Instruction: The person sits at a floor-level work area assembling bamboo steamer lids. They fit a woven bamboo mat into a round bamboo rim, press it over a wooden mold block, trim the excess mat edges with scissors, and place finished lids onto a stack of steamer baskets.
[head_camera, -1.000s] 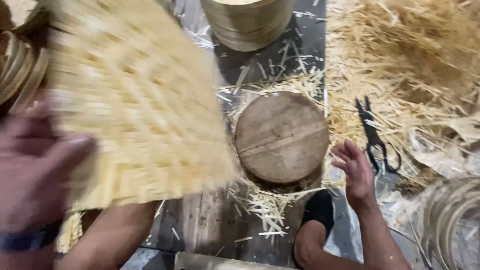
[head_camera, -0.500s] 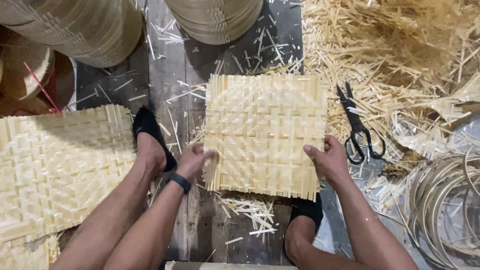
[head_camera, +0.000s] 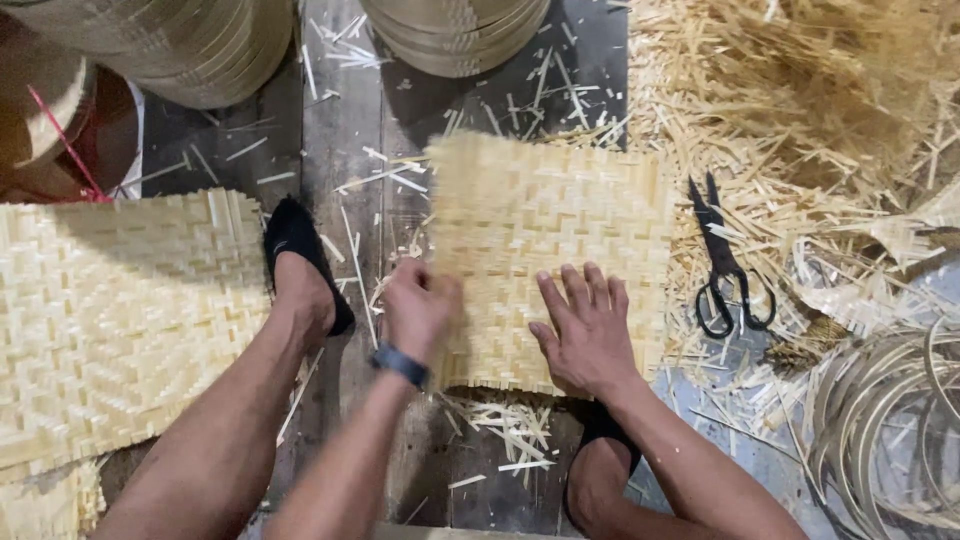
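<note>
A square woven bamboo mat (head_camera: 545, 225) lies flat on the dark wooden floor in front of me. My left hand (head_camera: 418, 308), with a dark watch on the wrist, grips the mat's left edge near its lower corner. My right hand (head_camera: 585, 330) presses flat on the mat's lower middle, fingers spread. The round wooden block seen earlier is hidden under the mat.
A stack of larger woven mats (head_camera: 110, 320) lies at the left. Black scissors (head_camera: 727, 262) rest right of the mat amid bamboo shavings (head_camera: 800, 120). Round woven baskets (head_camera: 455, 35) stand at the top; coiled bamboo hoops (head_camera: 890, 420) at the lower right. My feet wear black slippers (head_camera: 295, 240).
The mat, held up a second ago, has been laid over the round wooden block. My right hand moved from the mat's right edge onto its lower middle.
</note>
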